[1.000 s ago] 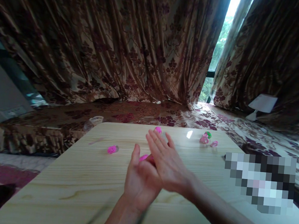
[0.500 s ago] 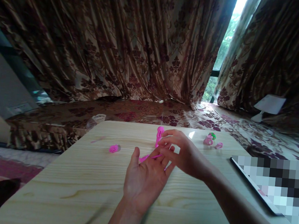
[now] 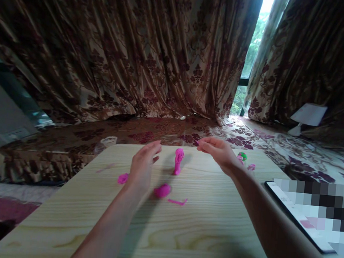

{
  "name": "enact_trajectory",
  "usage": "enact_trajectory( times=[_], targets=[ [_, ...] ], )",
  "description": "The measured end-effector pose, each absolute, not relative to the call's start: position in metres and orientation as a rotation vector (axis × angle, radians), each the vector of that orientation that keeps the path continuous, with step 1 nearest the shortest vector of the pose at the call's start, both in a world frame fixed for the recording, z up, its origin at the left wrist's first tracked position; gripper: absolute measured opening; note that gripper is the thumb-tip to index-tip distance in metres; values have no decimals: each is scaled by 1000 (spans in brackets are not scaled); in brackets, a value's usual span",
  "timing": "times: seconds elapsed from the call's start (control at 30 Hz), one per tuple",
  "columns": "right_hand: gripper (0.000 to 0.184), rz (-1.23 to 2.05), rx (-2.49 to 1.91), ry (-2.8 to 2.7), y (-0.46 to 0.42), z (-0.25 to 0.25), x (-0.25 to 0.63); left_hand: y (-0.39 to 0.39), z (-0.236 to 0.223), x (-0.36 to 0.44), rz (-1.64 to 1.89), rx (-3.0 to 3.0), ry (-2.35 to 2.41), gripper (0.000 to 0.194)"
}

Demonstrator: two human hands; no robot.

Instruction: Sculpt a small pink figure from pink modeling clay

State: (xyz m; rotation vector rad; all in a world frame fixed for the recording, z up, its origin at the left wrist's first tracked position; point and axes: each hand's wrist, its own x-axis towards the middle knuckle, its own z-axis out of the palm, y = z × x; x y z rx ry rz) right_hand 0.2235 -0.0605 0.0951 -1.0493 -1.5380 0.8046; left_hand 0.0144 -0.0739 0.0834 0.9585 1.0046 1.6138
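My right hand (image 3: 218, 152) is raised over the table's far edge, thumb and fingertips pinched on a small piece of pink clay (image 3: 197, 142). My left hand (image 3: 143, 164) hovers over the table with its fingers loosely bent and its thumb apart, nothing visible in it. Between the hands stands an upright pink clay figure (image 3: 178, 161). Nearer to me lie a pink clay lump (image 3: 162, 191) and a thin bent pink clay strip (image 3: 177, 202). A flat pink clay piece (image 3: 122, 178) is partly hidden behind my left wrist.
Small pink and green pieces (image 3: 242, 156) sit at the table's far right, partly behind my right wrist. A tablet-like device (image 3: 299, 220), partly pixelated, lies on the right. Beyond the wooden table (image 3: 198, 235) are a patterned ledge, a white lamp (image 3: 308, 115) and curtains.
My hands have parted: the left went left and turned from palm up, the right moved up and away. The clay figure, lump and strip now show uncovered.
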Motion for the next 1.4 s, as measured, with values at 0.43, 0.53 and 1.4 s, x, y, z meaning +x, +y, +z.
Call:
enact_trajectory(
  times=[0.43,0.53,1.4],
  targets=[
    [22,1112,-977,-1369,-11,73,215,-22,7,37,1359,1596,1190,50],
    [23,1090,-998,-1363,-12,71,211,-15,8,37,1336,1658,1153,33],
    [11,237,-926,-1743,-65,113,182,-56,64,23,1223,1173,665,30]
  ],
)
